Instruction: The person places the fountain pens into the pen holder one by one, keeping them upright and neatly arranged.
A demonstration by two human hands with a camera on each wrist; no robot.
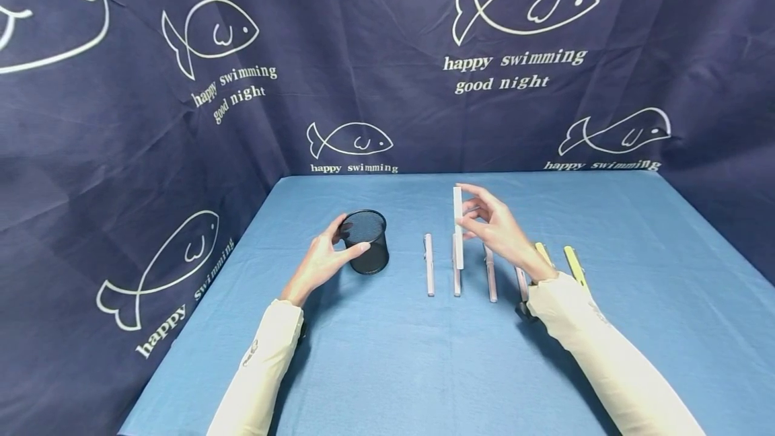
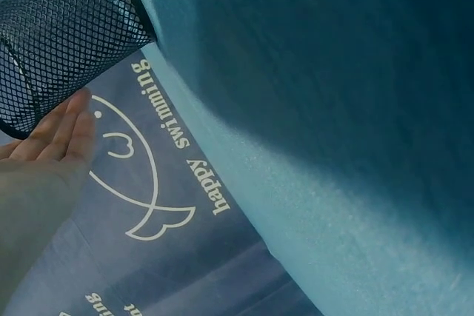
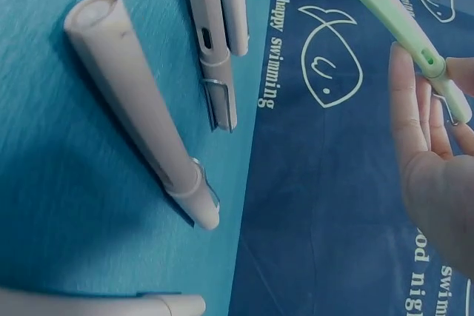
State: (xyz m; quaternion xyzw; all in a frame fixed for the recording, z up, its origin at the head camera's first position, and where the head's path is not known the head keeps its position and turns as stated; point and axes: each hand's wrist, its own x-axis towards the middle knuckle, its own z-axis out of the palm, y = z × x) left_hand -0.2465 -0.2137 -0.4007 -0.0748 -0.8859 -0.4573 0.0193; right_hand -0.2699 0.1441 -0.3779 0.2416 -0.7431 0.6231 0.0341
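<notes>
A black mesh pen cup (image 1: 371, 251) stands on the left part of the table. My left hand (image 1: 321, 260) holds it from the left, thumb across the near side and fingers behind; in the left wrist view the fingertips lie against the mesh (image 2: 70, 31). To the right, my right hand (image 1: 496, 224) pinches a pen (image 1: 458, 202) upright between thumb and fingers, raised above the table. It looks whitish from the head and pale green in the right wrist view, where its clip end is by the fingers. Below it lies a row of pale pink pens (image 1: 429, 264).
Two yellow pens (image 1: 575, 264) lie at the right end of the row, partly behind my right forearm. A blue cloth (image 1: 387, 369) covers the table. Dark blue curtains (image 1: 424, 120) with white fish prints hang behind and at the sides.
</notes>
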